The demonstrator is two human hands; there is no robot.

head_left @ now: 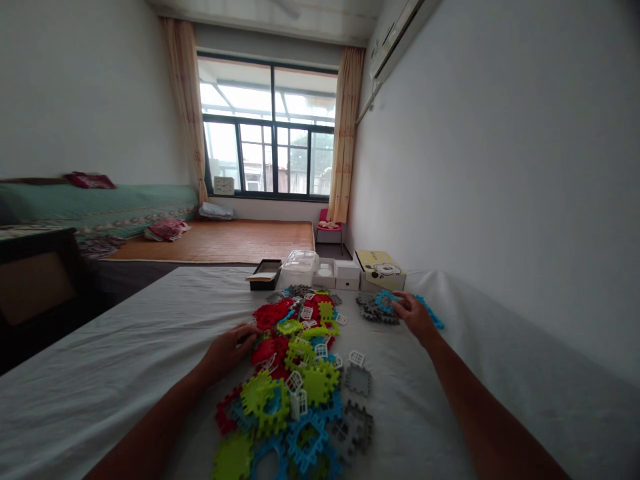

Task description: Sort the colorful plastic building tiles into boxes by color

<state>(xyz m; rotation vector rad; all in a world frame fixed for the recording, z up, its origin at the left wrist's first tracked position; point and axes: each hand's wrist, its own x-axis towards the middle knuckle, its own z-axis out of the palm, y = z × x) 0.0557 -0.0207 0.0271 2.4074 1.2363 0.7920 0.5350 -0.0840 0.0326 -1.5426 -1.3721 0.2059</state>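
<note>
A long pile of plastic interlocking building pieces in red, lime green, blue and grey runs down the middle of the table, with small white window pieces among them. My left hand [236, 345] rests at the pile's left side, its fingertips touching the edge by the red pieces [270, 351]; whether it grips one is hidden. On the right, my right hand [411, 312] pinches a blue building piece [385, 302] above a small group of grey pieces [373, 311]. More blue pieces [431, 312] lie just behind that hand. A lime green piece [320, 382] sits in the near pile.
Along the table's far edge stand a black open box [265, 275], a clear plastic container [299, 268], white boxes [347, 274] and a yellow cartoon box [381, 270]. A pale cloth [165, 333] covers the table. Beyond are a bed [240, 240] and a pink chair [329, 227].
</note>
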